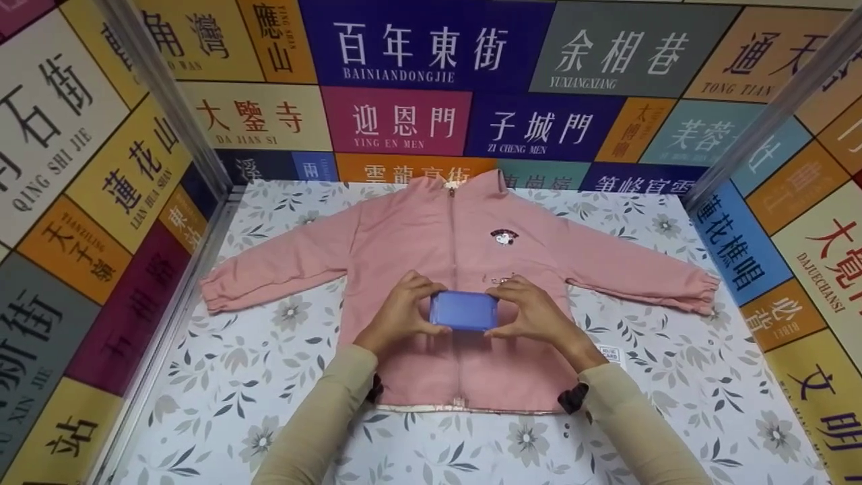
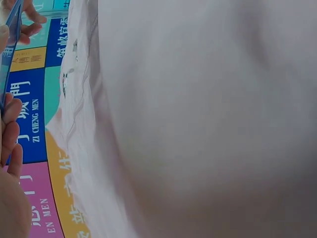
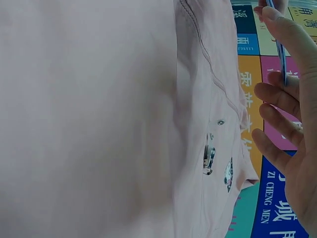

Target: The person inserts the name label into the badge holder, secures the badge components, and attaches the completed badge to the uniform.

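A flat, rectangular blue translucent piece [image 1: 463, 311] is held up above a pink zip-front jacket [image 1: 404, 229]. My left hand [image 1: 404, 313] pinches its left short edge between thumb and fingers. The right hand [image 1: 535, 313] grips the opposite edge the same way. Seen nearly edge-on in the right wrist view, the thin blue piece [image 3: 283, 59] stands between the right thumb and fingers [image 3: 277, 99]. Its exact kind cannot be told. The jacket lies front up with both sleeves spread out, its zipper closed and small prints on the chest.
A white table with a leaf pattern [image 1: 269, 391] lies under the jacket. A small white card [image 1: 611, 355] is partly hidden by the right forearm. Walls of colourful sign panels [image 1: 397, 121] with metal corner posts [image 1: 182, 101] surround the back and sides.
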Tool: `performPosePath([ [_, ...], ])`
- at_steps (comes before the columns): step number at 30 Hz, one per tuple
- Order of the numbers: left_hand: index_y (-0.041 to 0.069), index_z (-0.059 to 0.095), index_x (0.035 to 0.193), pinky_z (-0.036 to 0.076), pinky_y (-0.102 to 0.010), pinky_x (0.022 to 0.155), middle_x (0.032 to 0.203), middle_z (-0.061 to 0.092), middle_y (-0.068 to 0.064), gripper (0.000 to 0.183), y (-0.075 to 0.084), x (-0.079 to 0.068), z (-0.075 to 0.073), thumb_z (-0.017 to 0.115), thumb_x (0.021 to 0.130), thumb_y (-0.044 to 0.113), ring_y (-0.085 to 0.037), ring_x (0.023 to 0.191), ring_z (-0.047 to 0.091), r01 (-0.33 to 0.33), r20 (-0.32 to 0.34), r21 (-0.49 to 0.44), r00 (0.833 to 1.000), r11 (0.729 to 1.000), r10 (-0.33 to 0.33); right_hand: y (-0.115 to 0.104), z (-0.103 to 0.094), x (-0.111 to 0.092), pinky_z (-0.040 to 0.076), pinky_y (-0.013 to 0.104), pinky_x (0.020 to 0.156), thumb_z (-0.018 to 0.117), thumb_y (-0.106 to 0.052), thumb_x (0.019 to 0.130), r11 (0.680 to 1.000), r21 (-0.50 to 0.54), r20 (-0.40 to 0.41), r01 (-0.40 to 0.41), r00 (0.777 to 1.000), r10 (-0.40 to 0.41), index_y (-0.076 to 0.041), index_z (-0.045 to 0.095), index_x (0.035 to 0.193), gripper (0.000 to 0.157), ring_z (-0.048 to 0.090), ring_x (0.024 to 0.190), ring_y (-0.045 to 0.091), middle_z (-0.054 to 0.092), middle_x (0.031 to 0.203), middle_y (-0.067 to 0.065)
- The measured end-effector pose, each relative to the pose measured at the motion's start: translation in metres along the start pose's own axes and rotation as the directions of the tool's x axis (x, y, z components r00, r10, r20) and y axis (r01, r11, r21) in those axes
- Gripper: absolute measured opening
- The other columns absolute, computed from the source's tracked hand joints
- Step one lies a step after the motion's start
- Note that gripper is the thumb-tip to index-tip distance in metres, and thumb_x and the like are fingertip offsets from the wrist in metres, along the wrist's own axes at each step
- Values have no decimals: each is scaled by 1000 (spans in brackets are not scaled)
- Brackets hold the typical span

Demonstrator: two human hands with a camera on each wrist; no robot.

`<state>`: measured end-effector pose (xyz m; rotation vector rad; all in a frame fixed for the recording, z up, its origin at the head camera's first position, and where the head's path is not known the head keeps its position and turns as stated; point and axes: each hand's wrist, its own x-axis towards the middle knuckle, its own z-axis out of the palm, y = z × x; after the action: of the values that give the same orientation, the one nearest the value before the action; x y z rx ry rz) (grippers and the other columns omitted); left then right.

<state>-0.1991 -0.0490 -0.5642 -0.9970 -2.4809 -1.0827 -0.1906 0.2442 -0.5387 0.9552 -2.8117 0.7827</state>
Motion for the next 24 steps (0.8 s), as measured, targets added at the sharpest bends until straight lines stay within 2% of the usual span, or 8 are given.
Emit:
performPosePath([
  [9,12,73,113,50,-33,87,97,69,-1,69,1,2,4,95,54,39,-17,95,53,-27,-9,6,1000,1000,27,4,-3,-3,35,55,115,91,-49,60,1000,-2,3,15,1000,-15,-8,67,127,82,59,124,36,69,128,11],
  [12,11,72,113,50,-33,88,97,69,-1,69,1,2,4,96,54,39,-18,96,53,-28,-9,8,1000,1000,28,4,-2,-3,40,54,111,91,-49,59,1000,-9,-6,20,1000,-20,-10,67,126,82,60,122,34,69,127,9],
  [24,10,72,113,51,-33,90,98,70,-1,71,3,0,8,96,53,40,-19,98,55,-13,-36,30,999,999,14,6,1,-6,44,49,108,91,-50,59,1000,-9,-6,4,1000,-4,-12,67,126,81,61,118,26,71,124,4],
])
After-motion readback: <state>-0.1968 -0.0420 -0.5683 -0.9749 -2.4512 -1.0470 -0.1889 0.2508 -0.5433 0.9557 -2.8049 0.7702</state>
